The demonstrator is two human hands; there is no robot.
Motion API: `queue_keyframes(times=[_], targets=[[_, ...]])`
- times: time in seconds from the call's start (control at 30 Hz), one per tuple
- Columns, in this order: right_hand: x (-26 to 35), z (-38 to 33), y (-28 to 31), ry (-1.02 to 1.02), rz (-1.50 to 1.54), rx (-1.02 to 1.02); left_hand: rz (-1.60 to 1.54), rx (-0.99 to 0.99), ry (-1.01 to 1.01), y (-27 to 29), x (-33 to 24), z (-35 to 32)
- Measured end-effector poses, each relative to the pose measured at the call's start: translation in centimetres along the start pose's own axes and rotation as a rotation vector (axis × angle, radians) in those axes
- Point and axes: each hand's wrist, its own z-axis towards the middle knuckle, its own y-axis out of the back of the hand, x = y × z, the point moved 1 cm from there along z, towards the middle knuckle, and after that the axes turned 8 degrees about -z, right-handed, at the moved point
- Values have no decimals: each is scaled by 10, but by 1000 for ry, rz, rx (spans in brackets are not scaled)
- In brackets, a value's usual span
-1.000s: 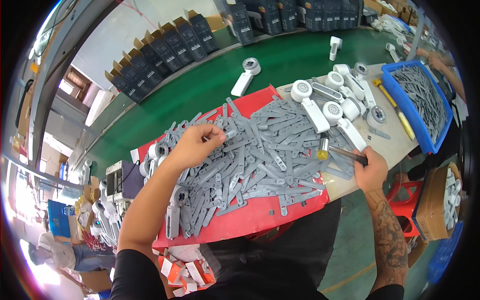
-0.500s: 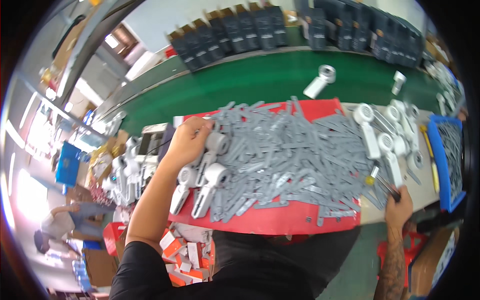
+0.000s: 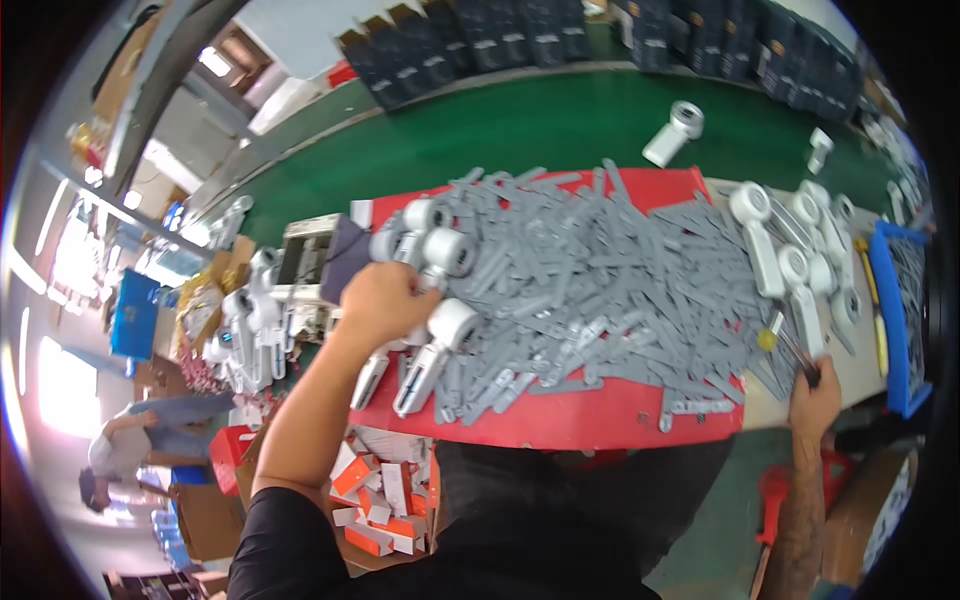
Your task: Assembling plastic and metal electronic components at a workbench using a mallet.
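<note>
My left hand point(image 3: 388, 303) is closed at the handle of a white handheld fan point(image 3: 448, 252) with a round head; the fingertips are partly hidden. More white fans lie around it, one point(image 3: 452, 325) just nearer me and another point(image 3: 427, 215) just beyond. To their right spreads a heap of flat grey plastic strips point(image 3: 580, 280) on a red mat point(image 3: 560, 425). In my right hand point(image 3: 815, 405), at the right edge of the heap, is a small mallet point(image 3: 790, 345) with a yellow-tipped head and dark handle. Its head rests over or just above the strips.
Several white fans point(image 3: 765, 260) lie to the right, beside a yellow-handled tool point(image 3: 880, 345) and a blue bin point(image 3: 885, 310) of grey strips. Dark boxes point(image 3: 490, 35) line the back of the green table point(image 3: 540, 125). A carton of orange-white boxes point(image 3: 375, 540) stands below. A person point(image 3: 120, 445) is far left.
My left hand has come nearer me, from the far fan to the handle of the one before it, uncovering the far fan. The right hand still holds the mallet. The whole view has shifted slightly.
</note>
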Motion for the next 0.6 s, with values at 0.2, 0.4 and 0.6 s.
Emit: queue_keyframes(times=[0.2, 0.4, 0.6], targets=[[15, 3, 2, 23, 21, -27, -82, -338, -213, 39, -5, -11], [9, 0, 7, 5, 2, -33, -364, -238, -861, 19, -50, -60], [12, 4, 3, 17, -14, -28, -356, -56, -986, -65, -93, -112]])
